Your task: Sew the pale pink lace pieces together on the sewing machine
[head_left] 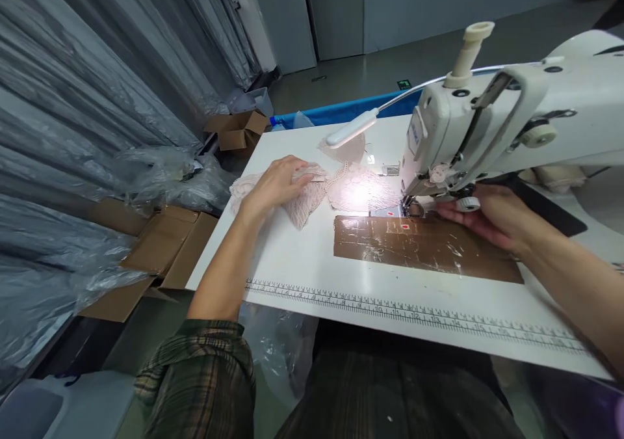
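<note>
Pale pink lace fabric (344, 188) lies across the white table, its right end at the presser foot (412, 206) of a white sewing machine (439, 127). My left hand (277, 184) rests on the left part of the lace, which is bunched and folded; its thumb and fingers close over a fold. Just right of the presser foot is my right hand (492, 214), its fingers pointing left and drawn together. The machine's parts partly cover those fingertips, so what they pinch is hidden. A lamp lights the lace beside the needle.
Another lace piece (353, 146) lies behind, under the white lamp wand (353, 129). A brown taped sheet (390, 244) covers the table before the needle. A printed ruler (370, 305) follows the front edge. Cardboard boxes (166, 244) and plastic-covered shelving stand at left.
</note>
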Available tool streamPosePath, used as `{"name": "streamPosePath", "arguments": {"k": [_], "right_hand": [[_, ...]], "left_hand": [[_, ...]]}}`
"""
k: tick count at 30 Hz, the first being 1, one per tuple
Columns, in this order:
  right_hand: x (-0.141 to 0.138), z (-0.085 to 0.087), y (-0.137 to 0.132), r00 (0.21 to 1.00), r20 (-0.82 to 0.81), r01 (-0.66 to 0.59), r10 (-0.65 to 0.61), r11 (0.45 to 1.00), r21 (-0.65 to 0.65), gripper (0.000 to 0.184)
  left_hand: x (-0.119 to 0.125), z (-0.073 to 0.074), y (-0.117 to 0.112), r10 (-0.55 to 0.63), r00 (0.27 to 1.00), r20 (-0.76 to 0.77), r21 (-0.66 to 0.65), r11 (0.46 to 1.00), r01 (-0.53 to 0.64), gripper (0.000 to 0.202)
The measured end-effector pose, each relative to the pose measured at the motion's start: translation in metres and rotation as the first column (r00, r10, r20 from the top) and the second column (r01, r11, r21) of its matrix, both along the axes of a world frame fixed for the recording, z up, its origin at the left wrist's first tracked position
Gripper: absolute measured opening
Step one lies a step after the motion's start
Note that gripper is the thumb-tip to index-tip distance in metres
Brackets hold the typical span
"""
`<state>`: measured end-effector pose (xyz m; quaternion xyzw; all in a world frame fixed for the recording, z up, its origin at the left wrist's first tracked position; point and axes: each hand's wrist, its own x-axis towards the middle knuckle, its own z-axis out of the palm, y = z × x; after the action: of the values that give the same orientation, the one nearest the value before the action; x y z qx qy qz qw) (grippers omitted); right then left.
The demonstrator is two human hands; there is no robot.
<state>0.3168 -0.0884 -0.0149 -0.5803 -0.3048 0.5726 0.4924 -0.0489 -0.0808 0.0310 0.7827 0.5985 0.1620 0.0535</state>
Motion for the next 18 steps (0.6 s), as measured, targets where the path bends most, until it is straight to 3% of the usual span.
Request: {"name": "streamPosePath", "arguments": {"k": [3, 7, 12, 18], "right_hand": [[0.004, -0.005, -0.017, 0.991, 0.087, -0.091, 0.104, 0.986, -0.143, 0.022], [0.005, -0.016, -0.028, 0.956, 0.231, -0.16, 0.181, 0.981, -0.107, 0.018], [0.008, -0.033, -0.024, 0.904, 0.37, -0.223, 0.215, 0.975, -0.023, 0.007], [0.015, -0.049, -0.017, 0.827, 0.508, -0.275, 0.242, 0.962, -0.011, 0.048]], "left_hand": [[-0.005, -0.024, -0.014, 0.099, 0.99, 0.099, -0.046, 0.994, -0.095, 0.028], [-0.003, -0.049, -0.022, 0.226, 0.955, 0.193, -0.051, 0.974, -0.22, 0.027], [-0.008, -0.054, -0.024, 0.308, 0.902, 0.303, -0.005, 0.947, -0.322, 0.02], [-0.019, -0.055, -0.025, 0.307, 0.904, 0.297, -0.057, 0.951, -0.305, 0.021]]}}
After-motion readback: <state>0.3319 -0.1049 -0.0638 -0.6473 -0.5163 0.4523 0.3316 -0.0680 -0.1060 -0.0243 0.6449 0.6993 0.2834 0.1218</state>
